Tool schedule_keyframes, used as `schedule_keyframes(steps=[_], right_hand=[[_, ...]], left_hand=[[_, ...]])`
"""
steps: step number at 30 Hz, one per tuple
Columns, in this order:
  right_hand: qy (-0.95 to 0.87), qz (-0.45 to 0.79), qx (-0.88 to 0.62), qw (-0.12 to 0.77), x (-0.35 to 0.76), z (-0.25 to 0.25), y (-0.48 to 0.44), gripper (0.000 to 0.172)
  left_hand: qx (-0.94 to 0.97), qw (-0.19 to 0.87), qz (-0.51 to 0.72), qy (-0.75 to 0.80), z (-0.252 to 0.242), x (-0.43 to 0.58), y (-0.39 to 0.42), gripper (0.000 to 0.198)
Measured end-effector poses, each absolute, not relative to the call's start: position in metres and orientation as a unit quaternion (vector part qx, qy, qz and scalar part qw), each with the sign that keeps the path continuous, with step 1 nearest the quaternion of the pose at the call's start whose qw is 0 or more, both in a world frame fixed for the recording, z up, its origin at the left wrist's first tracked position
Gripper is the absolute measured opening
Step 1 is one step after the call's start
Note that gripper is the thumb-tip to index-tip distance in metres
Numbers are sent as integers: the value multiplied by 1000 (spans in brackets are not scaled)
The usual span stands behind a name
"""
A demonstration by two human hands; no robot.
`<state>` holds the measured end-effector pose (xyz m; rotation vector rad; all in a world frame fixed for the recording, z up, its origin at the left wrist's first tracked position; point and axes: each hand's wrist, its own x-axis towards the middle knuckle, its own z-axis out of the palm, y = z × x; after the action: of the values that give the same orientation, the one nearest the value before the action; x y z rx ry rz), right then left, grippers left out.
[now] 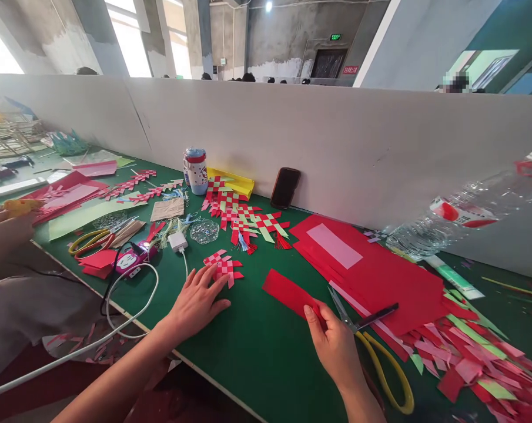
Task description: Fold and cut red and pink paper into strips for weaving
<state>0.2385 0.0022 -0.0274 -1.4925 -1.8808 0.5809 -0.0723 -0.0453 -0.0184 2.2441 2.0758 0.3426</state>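
My left hand (199, 299) lies with spread fingers on the green table, its fingertips at a woven red-and-pink paper fish (224, 266). Between thumb and fingers, my right hand (334, 341) pinches a folded strip of red paper (287, 291), held a little above the table. Open scissors (389, 376) with yellow handles lie just right of that hand, partly hidden by it. Beyond them is a stack of red paper sheets (393, 276) with a pink strip (335, 245) on top. Several finished woven fish (237, 208) in red and green, some with tassels, lie farther back.
Paper scraps (468, 358) heap at the right, near a tilted plastic bottle (459, 205). A phone (285, 188) leans on the white partition (336, 141). A cup (196, 171), a bead dish (204, 232) and a white cable (133, 320) are leftward. Another person's hand (10, 226) holds something yellow.
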Motion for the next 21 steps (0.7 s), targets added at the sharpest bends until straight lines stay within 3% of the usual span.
schedule_keyframes(steps=[9,15,18,21], right_hand=[[-710,238,-574,332,238,-24,2,47],[-696,253,-578,341,238,-24,2,49],[-666,267,-595,363,239,-23,1,51],[-632,298,-595,396,240,-18,1,50]], left_hand=[[715,62,123,685,-26,-79,-34,46],[699,167,213,662,-14,-74,-28,45],[690,278,275,609,-3,-52,-28,56],[655,421,332,533,5,-20,-18,85]])
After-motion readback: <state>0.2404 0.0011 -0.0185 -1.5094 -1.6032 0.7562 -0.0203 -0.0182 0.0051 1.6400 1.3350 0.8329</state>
